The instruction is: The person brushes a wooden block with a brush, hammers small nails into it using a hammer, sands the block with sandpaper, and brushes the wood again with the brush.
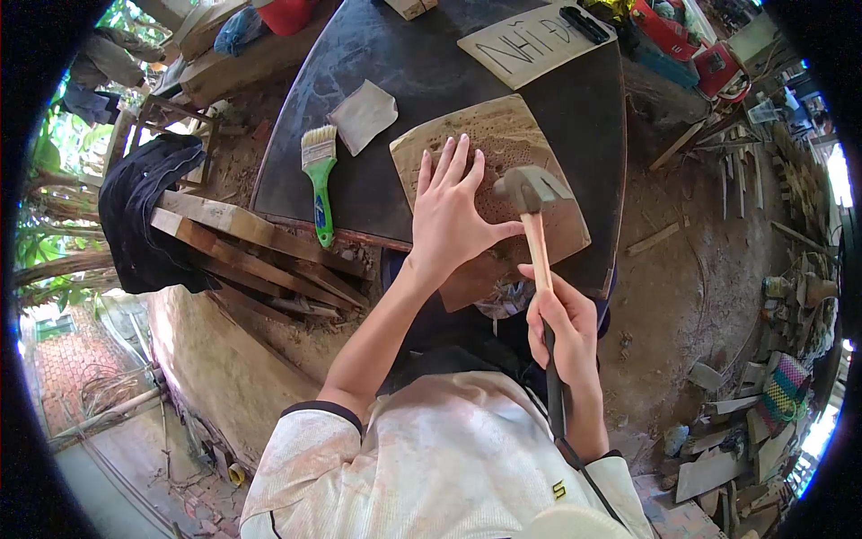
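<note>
My left hand (453, 207) lies flat with fingers spread on a brown wooden board (512, 126) at the table's near edge. Many small pits or holes mark the board's face. In my right hand (567, 325) is a claw hammer (536, 242), gripped around its handle. The hammer's metal head is over the right part of the board, close to my left thumb; whether it touches the wood I cannot tell. Left of the board lie a paintbrush (321, 180) with a green handle and a greyish sheet, perhaps sandpaper (364, 117).
The dark table (296, 117) also holds a hand-lettered card (512, 54) with a black object (584, 25) on it. Wooden beams (242, 238) are stacked at the left beside a dark cloth (144, 216). Red containers (718, 67) stand at the back right; scrap pieces litter the right side.
</note>
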Tool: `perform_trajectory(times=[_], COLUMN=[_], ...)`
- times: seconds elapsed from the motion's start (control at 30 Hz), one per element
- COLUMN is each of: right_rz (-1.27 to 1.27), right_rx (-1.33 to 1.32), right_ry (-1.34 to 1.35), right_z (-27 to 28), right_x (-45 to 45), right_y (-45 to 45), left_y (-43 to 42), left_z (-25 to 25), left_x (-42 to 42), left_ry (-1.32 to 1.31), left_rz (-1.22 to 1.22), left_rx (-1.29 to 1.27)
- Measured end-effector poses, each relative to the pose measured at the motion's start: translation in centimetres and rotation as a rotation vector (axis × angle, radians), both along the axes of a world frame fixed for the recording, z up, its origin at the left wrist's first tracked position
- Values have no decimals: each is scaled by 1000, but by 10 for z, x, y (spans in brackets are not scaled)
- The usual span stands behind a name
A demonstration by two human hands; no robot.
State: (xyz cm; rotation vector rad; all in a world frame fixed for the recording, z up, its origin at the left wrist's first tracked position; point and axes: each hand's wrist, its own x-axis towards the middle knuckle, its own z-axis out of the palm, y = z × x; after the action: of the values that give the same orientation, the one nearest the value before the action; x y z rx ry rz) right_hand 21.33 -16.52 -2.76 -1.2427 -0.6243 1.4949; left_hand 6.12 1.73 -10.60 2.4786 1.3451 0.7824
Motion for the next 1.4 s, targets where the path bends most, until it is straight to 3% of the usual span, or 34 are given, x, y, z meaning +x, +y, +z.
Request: perform_trajectory(times=[0.1, 0.23, 0.3, 0.37, 0.47, 0.57, 0.63, 0.7, 0.8, 0.9, 0.93, 1.03, 1.17, 1.27, 1.37, 1.4], right_rz=[4, 25, -10, -39, -7, 10, 9, 2, -2, 5, 5, 9, -53, -129, -219, -216], right_rx=[201, 387, 98, 53, 292, 333, 9, 38, 340, 287, 79, 100, 324, 374, 432, 397], right_ry=[-112, 13, 5, 80, -6, 25, 33, -139, -26, -41, 14, -29, 30, -161, -526, -514], right_z=[17, -2, 1, 8, 5, -10, -2, 17, 4, -9, -6, 3, -9, -39, -61, -63], right_x=[-3, 1, -4, -6, -1, -4, -5, -8, -5, -1, 3, 8, 20, 33, 38, 42], right_y=[-15, -16, -4, -2, -16, -11, 0, -5, -19, -11, -7, -6, 3, 32, 66, 71], left_y=[1, 1, 0, -2, -1, 0, 0, 1, 0, 1, 1, 1, -1, 4, 1, 2], left_z=[-2, 2, 1, 1, 5, 3, 0, -1, 2, 2, 2, 2, 1, -6, -2, -4], left_x=[0, 0, -1, -1, 1, 1, 1, 1, 1, -1, -1, 2, -3, -6, -7, -8], left_ry=[-11, -7, 0, 0, -11, -12, -10, -10, -5, -11, -13, -27, -114, -202, -231, -233], left_rz=[-3, -7, -10, -15, 3, -1, -6, -5, -8, -16, -15, -21, -49, -110, -135, -139], left_rx=[6, 1, 6, 3, -26, -3, 19, 25, 7, 4, 10, 11, -22, -31, -40, -46])
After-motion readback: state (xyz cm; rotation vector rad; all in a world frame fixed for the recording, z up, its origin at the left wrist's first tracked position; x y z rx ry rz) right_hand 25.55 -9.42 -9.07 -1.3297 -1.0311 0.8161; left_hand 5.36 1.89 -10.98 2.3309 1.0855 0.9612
